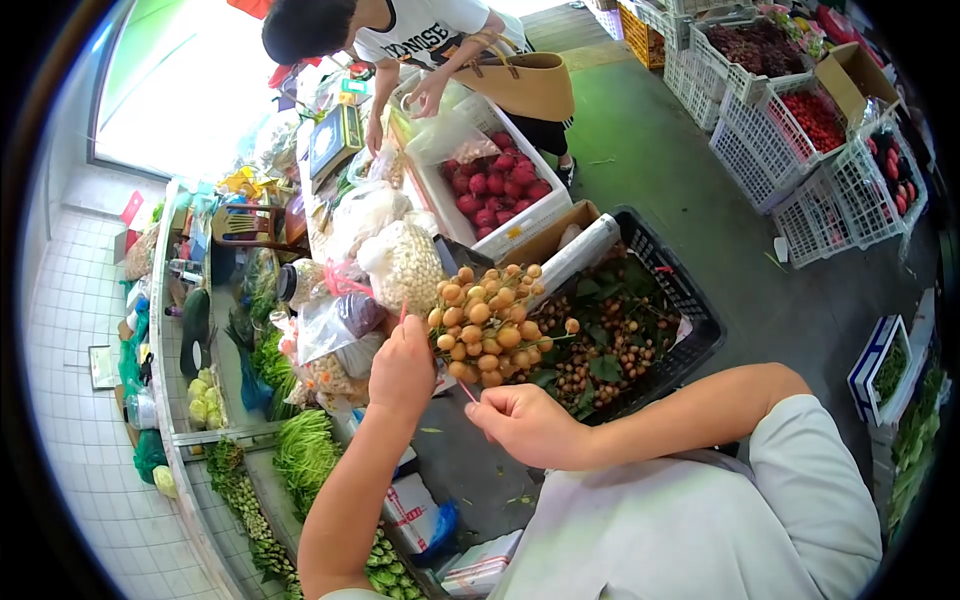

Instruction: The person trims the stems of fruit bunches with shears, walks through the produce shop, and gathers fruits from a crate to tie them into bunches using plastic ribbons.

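Observation:
A bunch of round yellow-brown fruit (485, 330) is between and just beyond my two hands. My left hand (403, 370) is closed in a pinch on a thin pink tie, whose end sticks up above the fingers. My right hand (525, 425) pinches another stretch of pink tie below the bunch. Whether the tie goes all the way round the stems is hidden. Behind the bunch, a black crate (712, 335) holds more small brown fruit with dark green leaves (605, 367).
A person (425, 30) with a tan bag (525, 85) leans over a white box of dark red fruit (490, 190). Bagged goods (400, 262) lie beyond my left hand. Leafy greens (308, 455) are at lower left. White crates (755, 145) stand at upper right.

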A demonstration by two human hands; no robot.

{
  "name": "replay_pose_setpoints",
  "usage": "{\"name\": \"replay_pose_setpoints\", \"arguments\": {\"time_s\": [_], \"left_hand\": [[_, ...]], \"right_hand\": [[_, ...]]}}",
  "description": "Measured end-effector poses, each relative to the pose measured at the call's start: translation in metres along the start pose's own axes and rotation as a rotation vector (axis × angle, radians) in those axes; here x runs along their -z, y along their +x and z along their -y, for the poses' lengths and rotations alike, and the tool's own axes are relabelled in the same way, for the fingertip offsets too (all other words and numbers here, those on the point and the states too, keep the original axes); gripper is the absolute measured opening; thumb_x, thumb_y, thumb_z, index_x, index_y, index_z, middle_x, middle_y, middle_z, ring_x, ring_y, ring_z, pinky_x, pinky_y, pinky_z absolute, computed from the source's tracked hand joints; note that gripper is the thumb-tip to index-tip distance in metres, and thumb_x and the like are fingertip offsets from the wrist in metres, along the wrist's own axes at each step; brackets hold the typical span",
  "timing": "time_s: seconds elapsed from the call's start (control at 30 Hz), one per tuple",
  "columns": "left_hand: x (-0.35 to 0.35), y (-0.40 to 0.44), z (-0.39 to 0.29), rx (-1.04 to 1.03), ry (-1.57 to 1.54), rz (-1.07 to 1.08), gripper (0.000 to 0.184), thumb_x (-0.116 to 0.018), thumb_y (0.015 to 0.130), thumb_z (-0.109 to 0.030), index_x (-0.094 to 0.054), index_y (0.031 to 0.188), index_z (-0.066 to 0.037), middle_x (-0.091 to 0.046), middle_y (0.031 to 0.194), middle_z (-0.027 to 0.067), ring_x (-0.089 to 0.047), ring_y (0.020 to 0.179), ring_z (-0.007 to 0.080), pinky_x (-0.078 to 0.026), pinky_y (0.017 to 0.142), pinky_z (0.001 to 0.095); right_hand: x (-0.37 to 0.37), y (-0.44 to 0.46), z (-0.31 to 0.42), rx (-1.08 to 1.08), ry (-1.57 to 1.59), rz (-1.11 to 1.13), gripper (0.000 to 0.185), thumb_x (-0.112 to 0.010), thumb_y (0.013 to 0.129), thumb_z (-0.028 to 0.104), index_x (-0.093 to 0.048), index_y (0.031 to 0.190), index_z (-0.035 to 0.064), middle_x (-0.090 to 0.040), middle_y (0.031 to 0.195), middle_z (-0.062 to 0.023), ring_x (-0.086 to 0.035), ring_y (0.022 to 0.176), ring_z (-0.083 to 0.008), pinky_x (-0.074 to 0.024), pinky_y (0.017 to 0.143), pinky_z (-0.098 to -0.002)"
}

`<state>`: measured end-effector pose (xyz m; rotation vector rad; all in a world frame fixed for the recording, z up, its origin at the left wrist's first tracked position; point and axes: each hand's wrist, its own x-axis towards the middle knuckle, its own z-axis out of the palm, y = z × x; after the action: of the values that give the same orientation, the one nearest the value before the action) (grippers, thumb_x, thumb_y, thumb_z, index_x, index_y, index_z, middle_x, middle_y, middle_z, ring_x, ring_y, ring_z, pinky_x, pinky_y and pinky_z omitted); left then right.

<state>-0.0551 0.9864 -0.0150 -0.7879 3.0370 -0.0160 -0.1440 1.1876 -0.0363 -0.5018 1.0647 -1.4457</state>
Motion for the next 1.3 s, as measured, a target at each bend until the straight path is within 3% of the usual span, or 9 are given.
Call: {"name": "replay_pose_setpoints", "arguments": {"time_s": [0.27, 0.33, 0.47, 0.63, 0.77, 0.9, 1.0, 1.07, 1.3], "left_hand": [[-0.016, -0.011, 0.008, -0.010, 0.107, 0.021, 0.010, -0.055, 0.090, -0.002, -0.047, 0.095, -0.004, -0.062, 0.085, 0.0175, -0.068, 0.079, 0.0377, -0.058, 0.068, 0.0457], [-0.017, -0.013, 0.007, -0.017, 0.123, 0.021, 0.010, -0.055, 0.090, -0.002, -0.047, 0.095, -0.005, -0.062, 0.085, 0.0168, -0.069, 0.078, 0.0366, -0.058, 0.067, 0.0449], [-0.013, -0.020, 0.004, -0.095, 0.174, -0.023, 0.010, -0.057, 0.090, -0.004, -0.047, 0.092, -0.007, -0.059, 0.082, 0.0118, -0.067, 0.074, 0.0304, -0.058, 0.063, 0.0404], [0.009, -0.030, -0.012, -0.240, 0.228, -0.118, 0.012, -0.059, 0.090, -0.008, -0.048, 0.086, -0.009, -0.052, 0.079, 0.0070, -0.062, 0.071, 0.0246, -0.055, 0.059, 0.0351], [0.034, -0.036, -0.024, -0.359, 0.222, -0.209, 0.014, -0.062, 0.091, -0.008, -0.049, 0.085, -0.008, -0.050, 0.077, 0.0064, -0.058, 0.068, 0.0225, -0.051, 0.056, 0.0329], [0.060, -0.043, -0.048, -0.459, 0.203, -0.302, 0.018, -0.064, 0.091, -0.001, -0.050, 0.082, -0.007, -0.047, 0.072, 0.0055, -0.054, 0.061, 0.0202, -0.045, 0.050, 0.0326], [0.079, -0.041, -0.074, -0.525, 0.127, -0.374, 0.022, -0.063, 0.088, 0.009, -0.051, 0.077, -0.006, -0.042, 0.067, 0.0041, -0.049, 0.054, 0.0190, -0.040, 0.046, 0.0328], [0.088, -0.045, -0.089, -0.518, 0.108, -0.399, 0.023, -0.062, 0.086, 0.012, -0.053, 0.077, -0.006, -0.042, 0.066, 0.0034, -0.049, 0.054, 0.0184, -0.039, 0.045, 0.0322], [0.103, -0.047, -0.114, -0.141, -0.399, -0.255, 0.019, -0.075, 0.083, -0.002, -0.058, 0.091, -0.004, -0.053, 0.071, 0.0112, -0.057, 0.061, 0.0313, -0.047, 0.054, 0.0402]], "right_hand": [[0.000, -0.015, 0.011, 0.054, -0.157, 0.077, 0.036, -0.059, 0.103, 0.024, -0.052, 0.075, 0.0011, -0.047, 0.061, -0.0015, -0.039, 0.060, -0.0091, -0.0379, 0.055, -0.0333], [0.001, -0.015, 0.011, 0.129, -0.258, 0.099, 0.034, -0.060, 0.102, 0.023, -0.054, 0.078, 0.0005, -0.052, 0.061, -0.0094, -0.046, 0.056, -0.0168, -0.0408, 0.055, -0.0369], [0.002, -0.017, 0.032, 0.205, -0.429, 0.129, 0.033, -0.059, 0.104, 0.024, -0.056, 0.079, 0.0025, -0.057, 0.063, -0.0081, -0.053, 0.055, -0.0147, -0.0439, 0.054, -0.0348], [0.021, -0.001, 0.073, 0.469, -0.664, 0.221, 0.021, -0.060, 0.098, 0.019, -0.060, 0.087, 0.0017, -0.064, 0.069, -0.0174, -0.064, 0.061, -0.0348, -0.0504, 0.060, -0.0439], [0.058, 0.055, 0.120, 0.608, -0.821, 0.269, 0.013, -0.059, 0.089, 0.012, -0.063, 0.090, -0.0005, -0.062, 0.068, -0.0125, -0.060, 0.062, -0.0164, -0.0502, 0.060, -0.0357], [0.070, 0.088, 0.139, 0.198, -0.615, 0.452, 0.014, -0.062, 0.090, 0.010, -0.071, 0.094, -0.0004, -0.073, 0.081, -0.0053, -0.066, 0.074, -0.0123, -0.0536, 0.068, -0.0296], [0.072, 0.121, 0.106, 0.210, -0.383, 0.696, 0.015, -0.064, 0.087, 0.007, -0.073, 0.096, -0.0018, -0.069, 0.080, 0.0011, -0.060, 0.064, -0.0066, -0.0474, 0.056, -0.0219], [0.074, 0.116, 0.102, -0.064, -0.250, 0.797, 0.015, -0.065, 0.086, 0.006, -0.074, 0.096, 0.0008, -0.066, 0.077, 0.0024, -0.053, 0.059, -0.0028, -0.0399, 0.050, -0.0196], [0.071, 0.060, 0.052, -0.474, 0.470, 0.815, 0.021, -0.066, 0.095, 0.011, -0.069, 0.115, 0.0026, -0.072, 0.087, -0.0040, -0.063, 0.068, -0.0105, -0.0496, 0.059, -0.0246]]}}
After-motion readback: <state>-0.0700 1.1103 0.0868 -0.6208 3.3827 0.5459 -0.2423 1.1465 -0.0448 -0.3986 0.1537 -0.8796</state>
